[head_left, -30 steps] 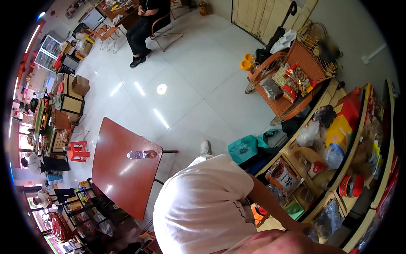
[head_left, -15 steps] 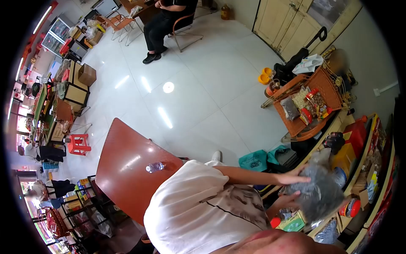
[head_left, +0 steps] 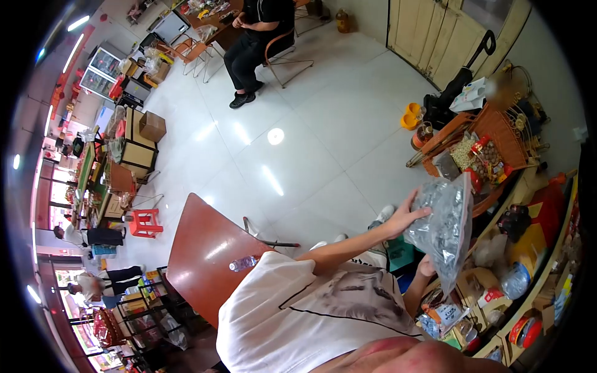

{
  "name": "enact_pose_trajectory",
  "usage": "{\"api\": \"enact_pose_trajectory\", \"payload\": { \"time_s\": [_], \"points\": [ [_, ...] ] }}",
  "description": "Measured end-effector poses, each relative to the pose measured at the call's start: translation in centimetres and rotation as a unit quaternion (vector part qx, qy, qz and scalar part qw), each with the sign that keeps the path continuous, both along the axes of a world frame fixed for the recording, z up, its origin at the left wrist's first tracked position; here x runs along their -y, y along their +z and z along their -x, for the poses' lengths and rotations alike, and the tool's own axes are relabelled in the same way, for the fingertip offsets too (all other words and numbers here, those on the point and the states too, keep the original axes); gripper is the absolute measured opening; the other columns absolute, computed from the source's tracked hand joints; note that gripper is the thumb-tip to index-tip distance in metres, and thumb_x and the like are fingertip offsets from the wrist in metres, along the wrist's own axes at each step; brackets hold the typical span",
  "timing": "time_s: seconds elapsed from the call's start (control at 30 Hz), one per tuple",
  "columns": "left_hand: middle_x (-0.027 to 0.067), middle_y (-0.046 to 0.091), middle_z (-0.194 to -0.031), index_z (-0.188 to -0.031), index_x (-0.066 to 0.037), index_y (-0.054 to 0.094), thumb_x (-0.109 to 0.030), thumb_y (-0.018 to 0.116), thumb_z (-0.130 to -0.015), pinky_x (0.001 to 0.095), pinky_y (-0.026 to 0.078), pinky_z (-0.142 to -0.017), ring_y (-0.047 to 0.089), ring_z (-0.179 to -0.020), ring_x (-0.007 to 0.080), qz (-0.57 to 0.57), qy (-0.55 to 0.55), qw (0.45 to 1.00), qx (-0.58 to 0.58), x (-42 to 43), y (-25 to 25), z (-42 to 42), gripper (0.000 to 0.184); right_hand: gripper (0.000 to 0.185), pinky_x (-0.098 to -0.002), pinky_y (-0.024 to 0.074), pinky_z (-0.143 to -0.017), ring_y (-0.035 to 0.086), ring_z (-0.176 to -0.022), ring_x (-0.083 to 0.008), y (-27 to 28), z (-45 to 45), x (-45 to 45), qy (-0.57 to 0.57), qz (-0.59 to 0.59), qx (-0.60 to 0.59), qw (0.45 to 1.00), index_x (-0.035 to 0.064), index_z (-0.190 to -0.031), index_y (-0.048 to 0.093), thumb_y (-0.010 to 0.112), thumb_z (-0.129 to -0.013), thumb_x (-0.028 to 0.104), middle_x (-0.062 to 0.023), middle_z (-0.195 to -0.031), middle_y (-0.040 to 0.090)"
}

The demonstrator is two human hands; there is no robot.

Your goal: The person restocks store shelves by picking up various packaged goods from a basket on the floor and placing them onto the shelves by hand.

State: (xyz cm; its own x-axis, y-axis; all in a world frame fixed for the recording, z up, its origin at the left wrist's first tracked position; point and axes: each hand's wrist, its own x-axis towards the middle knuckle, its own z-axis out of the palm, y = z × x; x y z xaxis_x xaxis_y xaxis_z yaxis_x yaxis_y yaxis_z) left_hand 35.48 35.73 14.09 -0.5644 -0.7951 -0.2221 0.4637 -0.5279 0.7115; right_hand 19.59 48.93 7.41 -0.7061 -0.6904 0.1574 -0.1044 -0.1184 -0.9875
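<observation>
No text can be read for certain: the lettering on the packet [head_left: 449, 312], the print on the white bag [head_left: 470, 95] and the markings on the red jar [head_left: 525, 331] are too small or blurred

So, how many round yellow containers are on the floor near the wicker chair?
2. The upper yellow container and the lower yellow container sit close together, left of the wicker chair in the picture. More could be hidden behind it.
</observation>
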Motion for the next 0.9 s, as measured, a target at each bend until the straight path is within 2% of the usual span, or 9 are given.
{"api": "enact_pose_trajectory", "payload": {
  "time_s": [0.1,0.2,0.3,0.47,0.6,0.63,0.7,0.77,0.9],
  "points": [
    [0.0157,0.034,-0.148,-0.152,-0.001,0.014,-0.027,0.076,-0.082,0.0368,0.033,-0.110,0.038,-0.133,0.0253,-0.006,0.045,0.993,0.108,3.1,-1.9,0.7,0.097,0.093,-0.0429,0.0313,-0.109,0.037,-0.132,-0.0281,-2.6,1.7,1.9,0.047,-0.017,0.009,0.999,0.0023,-0.147,0.030,0.073,-0.075,0.041,-0.0145,-0.146,0.035],
    [0.0149,0.039,-0.145,-0.152,-0.004,0.017,-0.027,0.076,-0.081,0.0366,0.039,-0.106,0.042,-0.130,0.0246,-0.028,0.055,0.994,0.087,6.4,-4.0,2.2,0.095,0.094,-0.0430,0.0312,-0.109,0.037,-0.132,-0.0281,-4.6,4.2,3.3,0.114,-0.033,0.012,0.993,0.0023,-0.148,0.029,0.073,-0.074,0.042,-0.0143,-0.146,0.035],
    [0.0126,0.048,-0.137,-0.149,-0.004,0.026,-0.025,0.078,-0.080,0.0358,0.040,-0.104,0.047,-0.125,0.0214,-0.062,0.081,0.990,0.092,8.9,-5.7,4.0,0.089,0.099,-0.0434,0.0302,-0.109,0.036,-0.133,-0.0281,-5.5,8.2,5.7,0.196,-0.016,0.092,0.976,0.0021,-0.148,0.027,0.074,-0.072,0.046,-0.0139,-0.147,0.032],
    [0.0128,0.046,-0.139,-0.149,-0.005,0.025,-0.024,0.078,-0.080,0.0358,0.039,-0.104,0.046,-0.126,0.0243,-0.038,0.094,0.982,0.157,12.5,-8.2,7.8,0.089,0.113,-0.0434,0.0222,-0.114,0.028,-0.140,-0.0279,-5.5,15.0,9.6,0.262,-0.023,0.261,0.929,0.0044,-0.152,0.021,0.075,-0.072,0.061,-0.0108,-0.152,0.027],
    [0.0136,0.043,-0.141,-0.150,-0.006,0.022,-0.018,0.078,-0.081,0.0366,0.043,-0.101,0.046,-0.124,0.0245,-0.044,0.109,0.972,0.206,13.9,-10.3,11.0,0.089,0.103,-0.0433,0.0230,-0.114,0.027,-0.141,-0.0244,-4.7,18.0,11.4,0.261,-0.024,0.318,0.911,0.0062,-0.153,0.020,0.075,-0.077,0.050,-0.0087,-0.155,0.026],
    [0.0137,0.044,-0.139,-0.149,-0.006,0.026,-0.017,0.077,-0.082,0.0365,0.043,-0.100,0.047,-0.123,0.0235,-0.073,0.112,0.969,0.210,14.0,-8.8,11.9,0.085,0.103,-0.0443,0.0235,-0.114,0.028,-0.141,-0.0246,-4.8,18.6,11.5,0.253,-0.012,0.361,0.897,0.0069,-0.153,0.020,0.075,-0.077,0.047,-0.0086,-0.155,0.025],
    [0.0123,0.043,-0.140,-0.149,-0.006,0.025,-0.015,0.076,-0.083,0.0362,0.044,-0.098,0.048,-0.122,0.0233,-0.070,0.088,0.975,0.193,15.0,-11.8,13.2,0.083,0.102,-0.0455,0.0245,-0.114,0.027,-0.142,-0.0245,-4.8,19.7,11.9,0.239,0.026,0.456,0.857,0.0078,-0.154,0.020,0.076,-0.076,0.043,-0.0085,-0.156,0.024],
    [0.0117,0.043,-0.140,-0.149,-0.006,0.024,-0.012,0.075,-0.083,0.0354,0.044,-0.099,0.048,-0.123,0.0228,-0.067,0.045,0.979,0.186,16.3,-13.4,14.7,0.083,0.100,-0.0392,0.0191,-0.116,0.017,-0.146,-0.0190,-2.2,21.1,13.3,0.286,0.047,0.459,0.839,0.0099,-0.154,0.019,0.074,-0.079,0.048,-0.0039,-0.161,0.012],
    [0.0128,0.043,-0.140,-0.150,-0.006,0.023,-0.012,0.074,-0.083,0.0348,0.042,-0.101,0.047,-0.124,0.0230,-0.062,-0.041,0.977,0.201,19.6,-14.4,17.2,0.084,0.084,-0.0387,0.0293,-0.111,0.027,-0.141,-0.0209,-3.1,23.7,13.5,0.217,-0.174,0.357,0.892,0.0075,-0.152,0.023,0.070,-0.088,0.034,-0.0066,-0.156,0.024]
  ]
}}
